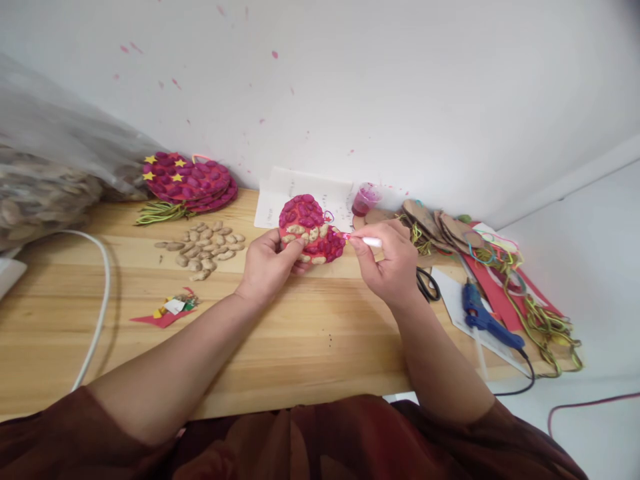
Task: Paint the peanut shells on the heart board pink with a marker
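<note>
Above the middle of the table, my left hand [273, 260] grips a red gourd-shaped board [315, 248] covered with peanuts, thumb across its front. Many of its peanuts are magenta; a band across the middle and a few along the lower edge are still pale. A small white-handled paintbrush [371, 242] is pinched in my right hand [387, 257], its magenta tip touching the board's right end. Just behind the right hand stands a clear plastic cup [367, 199] with magenta paint. A paper sheet [273, 200] with writing lies behind the board.
Loose peanuts [207, 247] lie left of my hands, near colourful scraps [173, 308]. Finished magenta peanut crafts [193, 183] are stacked behind them, beside a large bag of peanuts [45, 193]. At right are brown discs [425, 223], black-handled scissors [429, 285], a blue glue gun [487, 320] and green cords [547, 327].
</note>
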Demonstrator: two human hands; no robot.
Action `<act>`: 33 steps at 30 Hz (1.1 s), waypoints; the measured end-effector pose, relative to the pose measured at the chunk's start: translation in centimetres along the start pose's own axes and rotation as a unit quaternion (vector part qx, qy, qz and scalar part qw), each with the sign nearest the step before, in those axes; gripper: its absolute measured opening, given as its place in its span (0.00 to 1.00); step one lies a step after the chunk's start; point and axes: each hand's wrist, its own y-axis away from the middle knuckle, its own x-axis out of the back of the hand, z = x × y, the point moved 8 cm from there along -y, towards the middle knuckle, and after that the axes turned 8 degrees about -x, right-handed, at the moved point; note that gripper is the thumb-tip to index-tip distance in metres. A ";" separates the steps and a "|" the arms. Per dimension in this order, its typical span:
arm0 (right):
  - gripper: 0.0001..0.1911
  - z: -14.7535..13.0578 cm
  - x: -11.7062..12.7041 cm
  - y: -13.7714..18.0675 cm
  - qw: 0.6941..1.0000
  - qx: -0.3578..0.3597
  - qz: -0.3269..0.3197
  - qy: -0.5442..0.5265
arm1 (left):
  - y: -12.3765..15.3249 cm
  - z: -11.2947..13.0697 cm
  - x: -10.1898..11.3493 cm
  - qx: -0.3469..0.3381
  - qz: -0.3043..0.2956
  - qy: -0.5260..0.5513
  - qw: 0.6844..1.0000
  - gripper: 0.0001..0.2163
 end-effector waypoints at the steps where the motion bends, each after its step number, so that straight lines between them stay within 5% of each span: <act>1: 0.04 0.0 0.0 0.0 1.000 -0.001 -0.002 0.003 | 0.0 0.0 0.0 -0.003 0.002 0.000 1.000 0.12; 33: 0.02 0.5 0.6 -0.2 0.999 -0.015 0.012 -0.026 | 0.1 -0.2 -0.1 0.032 0.003 0.040 0.999 0.14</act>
